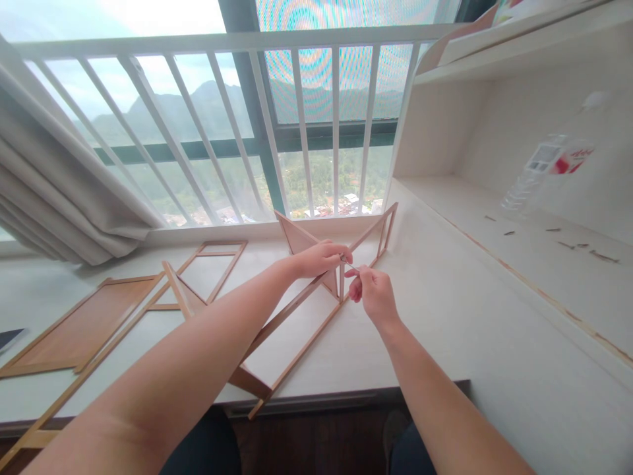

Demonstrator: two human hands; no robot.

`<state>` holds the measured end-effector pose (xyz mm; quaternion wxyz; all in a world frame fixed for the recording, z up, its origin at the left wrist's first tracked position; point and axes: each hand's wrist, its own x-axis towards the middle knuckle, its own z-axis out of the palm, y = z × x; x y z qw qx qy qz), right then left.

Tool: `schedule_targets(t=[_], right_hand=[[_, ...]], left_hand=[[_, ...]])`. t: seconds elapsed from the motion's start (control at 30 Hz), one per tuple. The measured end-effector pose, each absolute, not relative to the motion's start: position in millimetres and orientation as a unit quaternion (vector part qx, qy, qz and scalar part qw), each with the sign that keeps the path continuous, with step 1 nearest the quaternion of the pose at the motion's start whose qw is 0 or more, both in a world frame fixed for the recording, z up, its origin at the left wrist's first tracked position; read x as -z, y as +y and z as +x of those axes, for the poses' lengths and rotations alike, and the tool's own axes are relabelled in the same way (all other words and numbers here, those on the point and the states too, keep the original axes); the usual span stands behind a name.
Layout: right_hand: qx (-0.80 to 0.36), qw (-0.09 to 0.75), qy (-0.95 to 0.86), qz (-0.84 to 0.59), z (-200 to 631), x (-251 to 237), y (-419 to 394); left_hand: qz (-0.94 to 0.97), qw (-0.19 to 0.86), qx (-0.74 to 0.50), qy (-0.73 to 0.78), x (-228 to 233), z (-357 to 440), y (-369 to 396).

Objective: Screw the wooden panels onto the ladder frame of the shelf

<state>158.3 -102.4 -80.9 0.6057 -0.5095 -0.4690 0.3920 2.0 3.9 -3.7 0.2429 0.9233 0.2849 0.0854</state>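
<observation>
A partly assembled wooden frame (289,313) with slim rails and a thin panel stands on the white surface in front of me. My left hand (319,258) is closed over its upper rail, fingertips at a joint where a crosspiece meets it. Just to the right, my right hand (376,290) pinches a thin metal rod-like tool (352,266), its tip reaching that joint. The tool looks like a hex key, but its exact shape is too small to tell. Some small metal hardware shows by my left fingertips.
Left lie a flat wooden panel (93,323) and a further wooden frame (225,274). On the right-hand shelf are a clear plastic bottle (544,165) and several small screws or bolts (603,256). A white railing (335,132) and grey curtain (64,178) border the window.
</observation>
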Motion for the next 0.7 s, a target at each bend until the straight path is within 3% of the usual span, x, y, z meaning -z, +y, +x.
schedule_targets(t=[0.7], right_hand=[[-0.401,0.604,-0.460,-0.513,157.3,79.5,-103.1]], left_hand=[[0.923,0.231,-0.096,0.291,3.7,4.1,2.5]])
